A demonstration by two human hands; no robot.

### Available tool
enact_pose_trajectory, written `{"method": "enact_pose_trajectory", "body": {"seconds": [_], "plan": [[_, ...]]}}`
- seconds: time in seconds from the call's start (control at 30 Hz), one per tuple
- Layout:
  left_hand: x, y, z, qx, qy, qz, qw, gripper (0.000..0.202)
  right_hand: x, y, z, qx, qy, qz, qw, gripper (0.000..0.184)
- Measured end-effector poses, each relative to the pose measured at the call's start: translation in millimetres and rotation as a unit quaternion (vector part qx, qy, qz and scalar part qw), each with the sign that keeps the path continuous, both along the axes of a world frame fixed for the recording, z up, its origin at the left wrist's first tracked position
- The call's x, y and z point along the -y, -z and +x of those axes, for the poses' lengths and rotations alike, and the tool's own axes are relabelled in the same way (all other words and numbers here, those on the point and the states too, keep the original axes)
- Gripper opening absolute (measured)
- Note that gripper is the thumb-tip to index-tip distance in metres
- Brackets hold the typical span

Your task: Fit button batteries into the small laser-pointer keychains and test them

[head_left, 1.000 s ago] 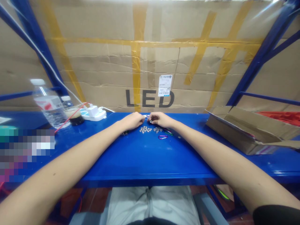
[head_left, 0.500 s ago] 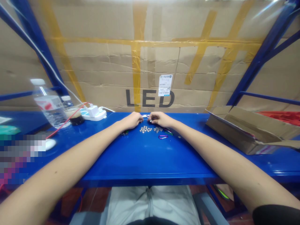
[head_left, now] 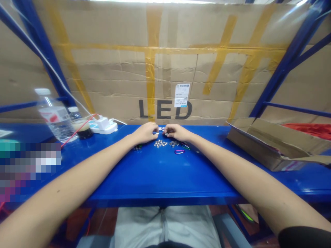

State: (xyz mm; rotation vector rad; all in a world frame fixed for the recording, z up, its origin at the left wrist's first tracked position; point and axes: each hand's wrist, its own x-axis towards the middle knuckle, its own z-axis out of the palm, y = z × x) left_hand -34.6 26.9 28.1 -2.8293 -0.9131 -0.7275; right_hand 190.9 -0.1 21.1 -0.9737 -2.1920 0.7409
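Left hand [head_left: 147, 132], beyond and left of the silver bead cluster [head_left: 160, 143], now shows a pale spot [head_left: 157, 133] at its fingertips, absent half a second ago; perhaps a second small part, though I cannot tell whether it is gripped. Beyond the cluster's right side, the right hand [head_left: 176, 131], wrist turned inward, pinches a round silver piece [head_left: 166, 134].

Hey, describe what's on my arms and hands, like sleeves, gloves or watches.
Your left hand and right hand wear no gloves, and no watch shows on either wrist. Both forearms are bare; a black sleeve shows near your right elbow.
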Motion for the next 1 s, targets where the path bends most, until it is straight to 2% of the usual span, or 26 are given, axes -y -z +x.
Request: {"method": "enact_pose_trajectory", "body": {"seconds": [0.1,0.2,0.37,0.7,0.87,1.0], "plan": [[12,-5.8,7,0.051,0.045,0.119,0.991,0.008,-2,1.0,0,-0.009,0.009,0.001,1.0,0.013],[23,-9.1,16,0.049,0.078,0.155,0.984,0.007,-4,2.1,-1,-0.02,0.001,0.002,1.0,0.016],[26,-5.7,25,0.02,0.082,0.166,0.983,0.01,-5,2.0,-3,-0.033,-0.006,-0.01,0.999,0.023],[27,-5.0,21,-0.009,0.077,0.148,0.986,0.01,-10,5.1,-2,-0.052,-0.013,-0.033,0.998,0.026],[25,-5.2,19,0.004,0.076,0.134,0.988,0.008,-11,6.1,-1,-0.057,-0.008,-0.042,0.997,0.022],[20,-8.9,6,-0.007,0.05,0.106,0.993,0.016,-11,7.7,1,-0.075,-0.014,-0.055,0.996,0.017]]}}
